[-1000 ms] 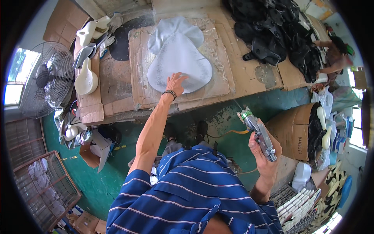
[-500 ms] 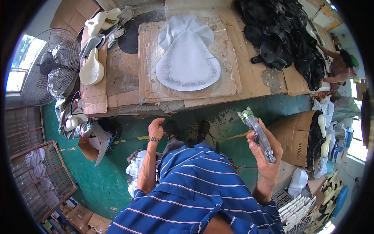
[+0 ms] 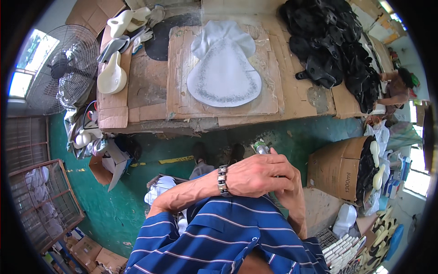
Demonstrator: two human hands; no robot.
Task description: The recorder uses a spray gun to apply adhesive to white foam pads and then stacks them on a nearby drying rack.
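Observation:
In front of my belly, my right hand (image 3: 292, 197) holds a metal spray gun (image 3: 261, 147) with a green ring near its nozzle. My left hand (image 3: 258, 174) reaches across and lies over the gun's rear, its fingers bent round there. It covers most of the gun's body and part of my right hand, so the exact grip is hidden. On the cardboard-covered table ahead lies a pale grey saddle-shaped sheet (image 3: 223, 75) with dark speckles along its edge. A second wrinkled piece (image 3: 223, 34) joins or overlaps its narrow far end.
Black saddle covers (image 3: 319, 50) are heaped at the table's right, with another person (image 3: 396, 89) beyond. Cream saddle shells (image 3: 112, 75) and a fan (image 3: 61, 68) stand left. A large carton (image 3: 333, 169) is at my right, an opened box (image 3: 109, 166) on the floor left.
My left hand has swung right, from hanging apart to lying over the spray gun. My right hand has brought the gun left and in towards my body.

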